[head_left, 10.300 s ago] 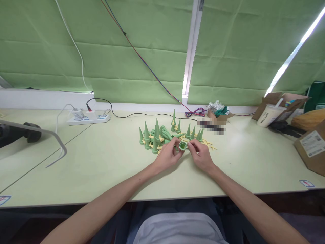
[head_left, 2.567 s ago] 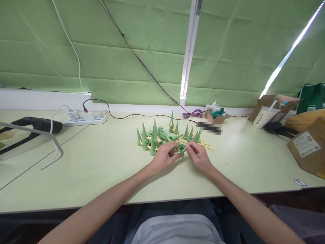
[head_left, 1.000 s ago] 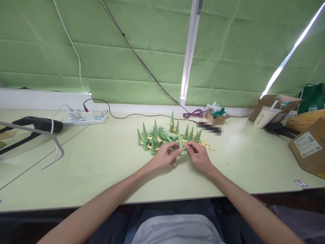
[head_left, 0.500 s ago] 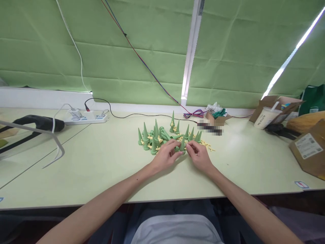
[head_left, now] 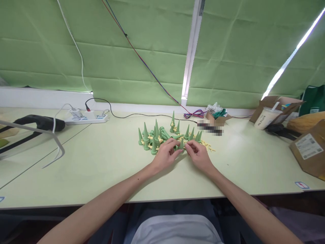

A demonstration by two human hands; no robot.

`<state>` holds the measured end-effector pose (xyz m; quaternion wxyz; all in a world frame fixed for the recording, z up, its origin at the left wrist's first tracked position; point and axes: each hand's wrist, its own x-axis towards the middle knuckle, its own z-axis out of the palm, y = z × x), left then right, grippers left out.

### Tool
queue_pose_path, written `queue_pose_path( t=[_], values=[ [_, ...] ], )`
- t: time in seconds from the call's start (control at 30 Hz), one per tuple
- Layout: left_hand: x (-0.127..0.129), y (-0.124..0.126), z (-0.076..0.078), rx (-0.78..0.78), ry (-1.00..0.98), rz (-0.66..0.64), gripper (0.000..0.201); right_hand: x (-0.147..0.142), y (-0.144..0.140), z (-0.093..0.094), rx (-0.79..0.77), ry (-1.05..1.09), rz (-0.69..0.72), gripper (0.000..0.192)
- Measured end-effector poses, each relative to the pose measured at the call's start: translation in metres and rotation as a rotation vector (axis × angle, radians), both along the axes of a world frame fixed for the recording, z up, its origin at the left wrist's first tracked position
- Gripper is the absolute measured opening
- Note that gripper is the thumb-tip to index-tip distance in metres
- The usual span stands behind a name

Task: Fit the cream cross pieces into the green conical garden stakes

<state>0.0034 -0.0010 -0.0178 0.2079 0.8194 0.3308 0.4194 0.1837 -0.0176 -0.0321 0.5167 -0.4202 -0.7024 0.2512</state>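
My left hand (head_left: 166,154) is closed round a green cone-shaped plastic watering spike (head_left: 181,145), thumb and fingers at its sides and the point up. Against the spike's right side, my right hand (head_left: 199,155) has its thumb and index finger pinched together; what sits between them is too small and covered to make out. Left of the hands stand several similar green spikes (head_left: 153,145), some with small yellow valve pieces at their bases. More upright spikes (head_left: 187,132) are just behind my fingers. Loose yellow valve pieces (head_left: 209,146) lie spread beyond my right hand.
Long green pieces (head_left: 165,133) lie heaped among the spikes. A power strip (head_left: 87,117) with a black cable is at the back left. A small carton (head_left: 218,119) stands at the back, and a drink cup (head_left: 267,118) and cardboard box (head_left: 308,147) are on the right.
The spike in my left hand has shifted slightly left and lower between the fingers. Both hands otherwise stay almost in place.
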Motion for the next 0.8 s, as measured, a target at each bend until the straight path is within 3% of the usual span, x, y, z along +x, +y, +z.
queue_pose_path(
  t=[0.3,0.4,0.47,0.6,0.8],
  values=[
    [0.001,-0.0031,0.0029,-0.084,0.051,0.083,0.019,0.0,0.0011,0.0004,0.03,0.027,-0.083,0.024],
    [0.0018,-0.0045,0.0054,-0.151,0.041,0.05,0.033,0.0009,0.0013,-0.0002,0.058,0.034,-0.118,0.022],
    [0.0022,-0.0046,0.0055,-0.272,0.011,0.005,0.048,0.001,0.0009,-0.0002,0.073,0.034,-0.126,0.021],
    [0.0028,-0.0033,0.0036,-0.676,-0.061,-0.098,0.07,0.0001,-0.0008,0.0012,0.108,0.021,-0.099,0.02],
    [0.0027,0.0,0.0036,-0.826,-0.092,-0.223,0.079,0.0005,-0.0018,0.0023,0.129,-0.025,-0.043,0.018]
  ],
)
